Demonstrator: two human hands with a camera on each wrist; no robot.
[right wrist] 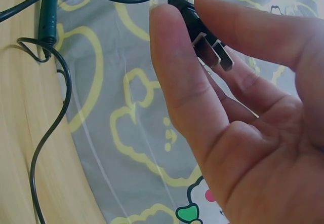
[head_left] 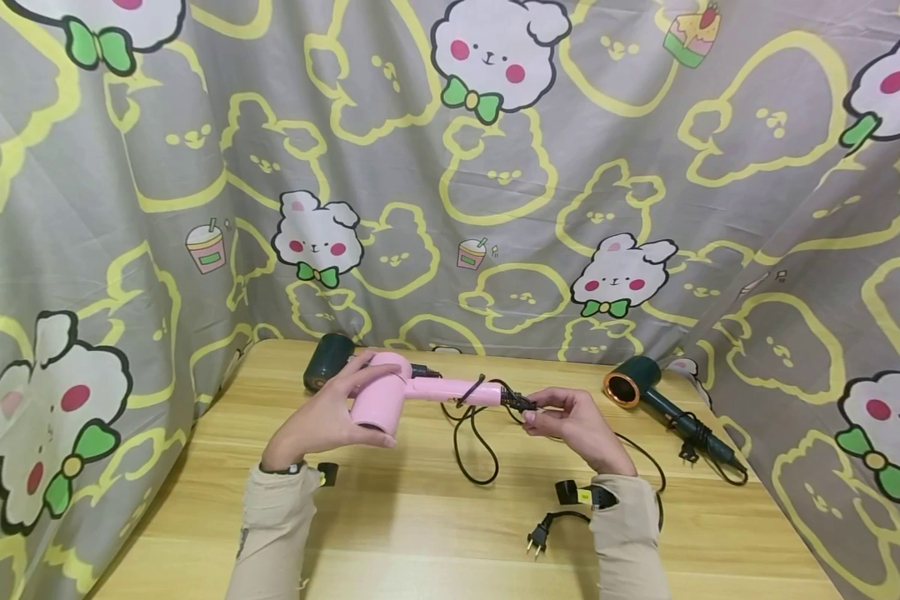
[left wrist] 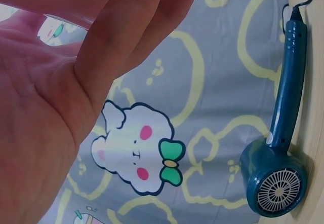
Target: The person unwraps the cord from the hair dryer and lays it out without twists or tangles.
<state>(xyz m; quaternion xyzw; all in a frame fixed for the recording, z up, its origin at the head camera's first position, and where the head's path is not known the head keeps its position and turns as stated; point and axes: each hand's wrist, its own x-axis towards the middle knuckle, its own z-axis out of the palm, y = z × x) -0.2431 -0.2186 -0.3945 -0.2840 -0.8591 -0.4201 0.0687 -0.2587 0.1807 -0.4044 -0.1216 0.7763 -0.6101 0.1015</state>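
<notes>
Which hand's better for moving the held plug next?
Probably the right hand: it already pinches the black two-pronged plug, while the left hand is busy gripping the pink hair dryer by its barrel.

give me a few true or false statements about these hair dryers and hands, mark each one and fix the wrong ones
1. The left hand holds the pink hair dryer. True.
2. The two remaining dryers are pink as well. False: the left hair dryer and the right hair dryer are green.
3. A two-pronged plug lies on the table. True.
4. Only the left hand grips anything. False: the right hand pinches a second plug.
5. The right hair dryer hangs on the curtain. False: it lies on the table.
6. A patterned curtain hangs behind the table. True.
</notes>
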